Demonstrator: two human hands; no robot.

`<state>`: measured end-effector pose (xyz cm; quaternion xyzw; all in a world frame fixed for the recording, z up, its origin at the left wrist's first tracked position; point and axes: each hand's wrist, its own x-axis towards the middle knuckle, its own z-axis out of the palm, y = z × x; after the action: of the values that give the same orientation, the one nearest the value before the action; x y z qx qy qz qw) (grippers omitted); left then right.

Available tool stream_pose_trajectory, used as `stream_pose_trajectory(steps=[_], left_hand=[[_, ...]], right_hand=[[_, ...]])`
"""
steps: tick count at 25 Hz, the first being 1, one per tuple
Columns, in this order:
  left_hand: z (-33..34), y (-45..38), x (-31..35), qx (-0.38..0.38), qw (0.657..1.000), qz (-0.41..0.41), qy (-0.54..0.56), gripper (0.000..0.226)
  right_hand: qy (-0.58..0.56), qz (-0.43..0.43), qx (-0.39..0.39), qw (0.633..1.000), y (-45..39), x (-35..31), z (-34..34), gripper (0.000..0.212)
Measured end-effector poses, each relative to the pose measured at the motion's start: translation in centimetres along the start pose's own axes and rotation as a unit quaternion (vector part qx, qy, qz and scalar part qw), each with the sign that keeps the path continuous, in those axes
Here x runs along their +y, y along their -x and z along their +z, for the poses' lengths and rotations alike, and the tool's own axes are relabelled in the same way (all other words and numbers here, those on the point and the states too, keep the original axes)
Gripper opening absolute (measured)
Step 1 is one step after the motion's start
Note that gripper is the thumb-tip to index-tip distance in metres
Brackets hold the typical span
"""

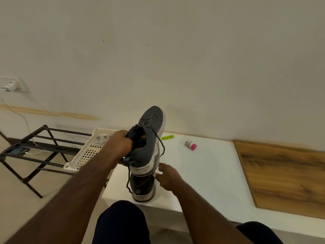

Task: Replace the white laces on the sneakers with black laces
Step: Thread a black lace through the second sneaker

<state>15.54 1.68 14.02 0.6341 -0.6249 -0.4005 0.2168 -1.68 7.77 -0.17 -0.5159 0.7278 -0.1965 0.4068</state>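
The left hand (pixel 121 145) grips the collar of a grey sneaker (pixel 149 138), fingers curled into its opening, and holds it lifted above the white surface (pixel 207 173), toe pointing away towards the wall. The right hand (pixel 168 176) is beside and just below it, fingers loosely spread, fingertips at the raised shoe's white sole by the heel; whether they pinch anything cannot be told. Black laces (pixel 162 147) run through the held sneaker's eyelets, loose ends dangling beside and below it. Directly beneath the hands, a second sneaker (pixel 143 189) stands on the surface. Beyond the right hand lie a green stick (pixel 167 137) and a small pink-capped bottle (pixel 190 144). Further right rests a wooden board (pixel 284 175). Left of the left hand are a white perforated basket (pixel 84 155) and a dark metal rack (pixel 35 150).
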Motion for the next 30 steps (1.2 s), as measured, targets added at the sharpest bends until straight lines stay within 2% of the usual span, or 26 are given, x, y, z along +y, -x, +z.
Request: stream_pose_trajectory(steps=[1,3,5,6,9,14,18,20,22,25,27,30], left_hand=[[0.4,0.4,0.3,-0.011,1.000,0.004,0.003,0.022],[2.0,1.0,0.7,-0.042,0.999,0.009,0.013,0.023],[4.9,1.0,0.6,-0.061,0.998,0.012,0.004,0.025],[6.7,1.0,0.4,-0.065,0.998,0.017,-0.018,0.026],[12.8,1.8,-0.2,-0.075,0.992,0.033,-0.098,0.029],[19.4,5.0,-2.0,-0.105,0.988,0.003,-0.111,0.031],[20.8,6.1,-4.2,-0.127,0.984,0.011,-0.125,0.036],[20.6,5.8,-4.8,-0.142,0.983,0.017,-0.119,0.040],[19.9,5.3,-5.2,-0.161,0.982,0.015,-0.097,0.045],[19.0,4.8,-5.8,-0.177,0.980,0.012,-0.093,0.036],[18.6,4.7,-5.5,-0.172,0.984,-0.006,-0.039,0.028],[17.4,5.0,-2.8,-0.157,0.973,-0.041,0.165,0.018]], right_hand=[[-0.080,0.029,0.029,0.996,0.5,0.2,-0.9,0.044],[-0.278,0.063,0.108,0.952,2.3,0.5,-3.2,0.028],[-0.376,0.058,0.170,0.909,4.3,0.8,-5.7,0.020],[-0.400,0.052,0.173,0.899,5.6,1.0,-6.6,0.021],[-0.386,0.059,0.144,0.909,8.3,3.1,-7.7,0.030],[-0.344,0.098,0.089,0.929,9.3,9.5,-6.2,0.040],[-0.319,0.119,0.072,0.938,9.3,11.5,-4.6,0.031],[-0.272,0.114,0.115,0.949,9.1,11.7,-4.7,0.025],[-0.219,0.116,0.188,0.950,8.8,11.5,-5.3,0.033],[-0.242,0.115,0.264,0.926,9.0,10.4,-6.8,0.036],[-0.299,0.100,0.270,0.910,9.4,9.1,-8.2,0.030],[-0.343,0.077,0.267,0.897,9.8,6.8,-10.2,0.029]])
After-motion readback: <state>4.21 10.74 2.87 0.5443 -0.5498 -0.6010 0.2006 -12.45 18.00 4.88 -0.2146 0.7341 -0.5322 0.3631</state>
